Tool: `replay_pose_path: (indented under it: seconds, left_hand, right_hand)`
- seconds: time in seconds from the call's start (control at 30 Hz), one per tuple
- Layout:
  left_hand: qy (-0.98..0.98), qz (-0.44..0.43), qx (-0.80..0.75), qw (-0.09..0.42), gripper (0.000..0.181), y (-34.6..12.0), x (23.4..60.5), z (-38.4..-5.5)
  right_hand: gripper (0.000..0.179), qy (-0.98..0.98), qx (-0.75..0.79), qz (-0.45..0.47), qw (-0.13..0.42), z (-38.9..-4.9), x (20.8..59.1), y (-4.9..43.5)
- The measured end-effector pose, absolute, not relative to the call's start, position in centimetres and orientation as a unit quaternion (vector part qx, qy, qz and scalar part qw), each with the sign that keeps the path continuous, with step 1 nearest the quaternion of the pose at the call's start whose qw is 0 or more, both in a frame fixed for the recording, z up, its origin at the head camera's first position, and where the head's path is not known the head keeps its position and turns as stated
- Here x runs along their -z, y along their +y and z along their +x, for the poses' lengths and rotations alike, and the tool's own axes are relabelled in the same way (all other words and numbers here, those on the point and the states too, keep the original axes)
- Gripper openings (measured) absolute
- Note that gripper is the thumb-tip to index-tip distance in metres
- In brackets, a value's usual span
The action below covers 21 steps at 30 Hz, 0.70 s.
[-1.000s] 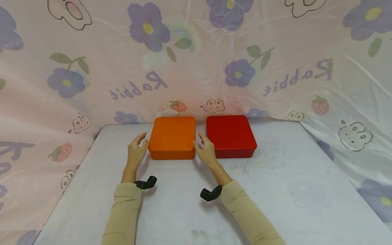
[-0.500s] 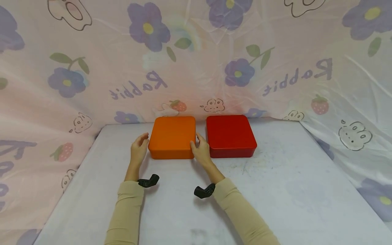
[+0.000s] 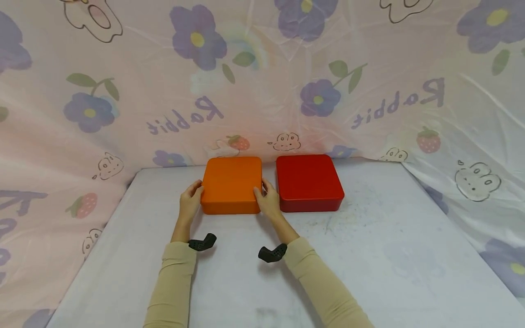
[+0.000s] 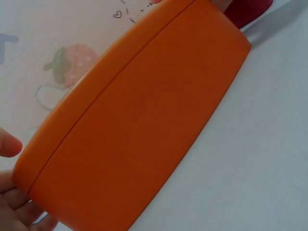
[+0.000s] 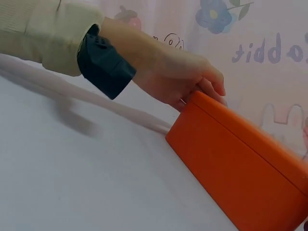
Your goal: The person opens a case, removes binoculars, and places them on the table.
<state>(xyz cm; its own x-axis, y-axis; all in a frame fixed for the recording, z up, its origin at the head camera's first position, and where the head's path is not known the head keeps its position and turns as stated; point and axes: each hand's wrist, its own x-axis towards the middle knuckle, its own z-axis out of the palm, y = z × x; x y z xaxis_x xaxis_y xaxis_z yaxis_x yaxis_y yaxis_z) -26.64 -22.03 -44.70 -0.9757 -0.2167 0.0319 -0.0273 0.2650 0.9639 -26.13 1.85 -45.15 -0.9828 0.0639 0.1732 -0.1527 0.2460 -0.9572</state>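
Observation:
An orange square lidded box (image 3: 231, 182) lies on the white table, a thin lid seam running along its side in both wrist views. My left hand (image 3: 190, 200) grips its left side, thumb near the top edge and fingers along the wall; the left wrist view shows those fingers (image 4: 21, 211) against the box's end. On the opposite side my right hand (image 3: 268, 200) holds the box, thumb over the front right corner and fingers down the right wall. A red box (image 3: 309, 180) of similar shape sits to the right, just beyond my right hand.
A printed cloth (image 3: 262, 100) with flowers and rabbits hangs behind the table and along its sides. Each wrist wears a black camera, the left one (image 3: 203, 242) and the right one (image 3: 272, 253). The white table (image 3: 389, 255) extends in front.
Both hands have moved inward onto the orange box's sides, the left moving right and the right moving left. The two boxes have stayed in place.

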Motion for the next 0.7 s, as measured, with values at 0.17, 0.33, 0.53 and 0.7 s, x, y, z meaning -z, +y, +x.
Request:
replay_pose_path:
  seconds: [0.17, 0.33, 0.53, 0.7]
  left_hand:
    - [-0.798, 0.076, 0.592, 0.076, 0.048, -21.75, 44.86, -26.70]
    - [-0.809, 0.086, 0.578, 0.065, 0.051, -21.48, 44.97, -26.66]
    - [-0.810, 0.094, 0.576, 0.058, 0.052, -21.29, 45.08, -26.82]
    - [-0.807, 0.093, 0.580, 0.060, 0.052, -21.17, 45.10, -26.93]
  right_hand:
    - [0.052, -0.784, -0.614, 0.022, 0.089, -26.54, 45.37, 1.77]
    - [0.054, -0.780, -0.622, 0.013, 0.072, -26.75, 45.55, 1.55]
    - [0.054, -0.784, -0.617, -0.008, 0.068, -26.85, 45.60, 1.38]
    - [0.054, -0.790, -0.608, -0.018, 0.072, -26.93, 45.74, 1.30]
